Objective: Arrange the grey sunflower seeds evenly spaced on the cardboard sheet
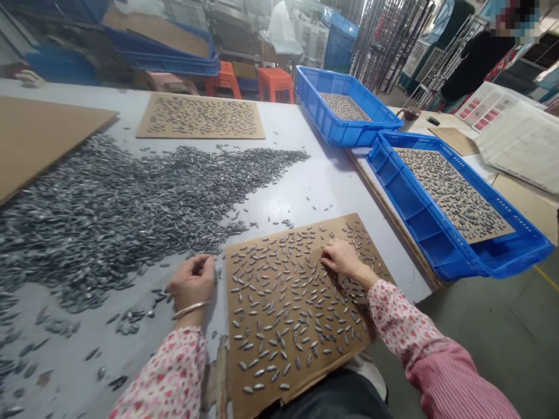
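Observation:
My left hand (192, 285), with a bangle at the wrist, rests on the white table beside the near cardboard sheet (288, 358). Its fingers are curled closed, and whatever they may hold is hidden. Over the upper right part of that sheet, my right hand (343, 257) has its fingertips pinched together close to the surface. What is between them cannot be made out. Small grey spindle-shaped metal pieces (259, 372) lie spread singly across the sheet. A large heap of the same pieces (152, 198) covers the table left of and beyond my left hand.
Another cardboard sheet covered with pieces (201, 116) lies at the table's far side. A bare cardboard sheet (48, 134) is at the left. Two blue crates (404, 206) on the right hold filled sheets. Red stools (276, 84) stand behind; a person in dark clothes (476, 64) is at the back right.

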The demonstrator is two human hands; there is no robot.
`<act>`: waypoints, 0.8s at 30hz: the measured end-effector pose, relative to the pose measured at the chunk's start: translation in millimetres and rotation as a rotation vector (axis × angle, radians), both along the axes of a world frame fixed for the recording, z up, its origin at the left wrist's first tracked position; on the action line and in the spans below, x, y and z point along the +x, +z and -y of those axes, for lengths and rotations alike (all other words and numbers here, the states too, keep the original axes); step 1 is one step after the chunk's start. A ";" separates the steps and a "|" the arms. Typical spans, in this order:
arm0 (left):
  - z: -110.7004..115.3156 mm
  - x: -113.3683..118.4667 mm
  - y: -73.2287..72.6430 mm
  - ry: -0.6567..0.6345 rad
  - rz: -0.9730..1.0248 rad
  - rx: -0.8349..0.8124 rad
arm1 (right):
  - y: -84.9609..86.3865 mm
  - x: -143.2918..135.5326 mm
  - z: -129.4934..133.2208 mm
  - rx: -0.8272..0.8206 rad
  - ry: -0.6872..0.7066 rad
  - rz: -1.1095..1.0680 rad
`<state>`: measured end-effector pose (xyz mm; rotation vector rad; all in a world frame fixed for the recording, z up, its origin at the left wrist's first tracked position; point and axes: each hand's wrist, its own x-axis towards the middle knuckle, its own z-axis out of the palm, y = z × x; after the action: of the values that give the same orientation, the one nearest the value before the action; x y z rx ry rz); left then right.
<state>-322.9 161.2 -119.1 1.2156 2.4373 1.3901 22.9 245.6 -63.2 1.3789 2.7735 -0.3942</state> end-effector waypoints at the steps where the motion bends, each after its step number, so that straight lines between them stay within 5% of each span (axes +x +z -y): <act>1: -0.2 -0.2 -0.5 0.003 0.003 0.003 | -0.6 -1.7 1.0 0.006 0.003 0.015; 7: -1.5 -4.9 -9.8 -0.008 -0.021 0.002 | 11.8 1.7 -3.6 -0.063 0.072 -0.020; 13: -3.2 -6.6 -9.9 0.015 -0.021 -0.013 | 14.6 18.7 -17.5 -0.028 -0.196 -0.179; 24: -1.6 -6.7 -10.4 0.010 -0.027 0.001 | 4.9 10.6 -11.5 -0.006 -0.047 0.051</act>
<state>-329.6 162.8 -129.5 1.2324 2.4642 1.3860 33.5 257.1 -58.3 1.4349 2.7020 -0.3627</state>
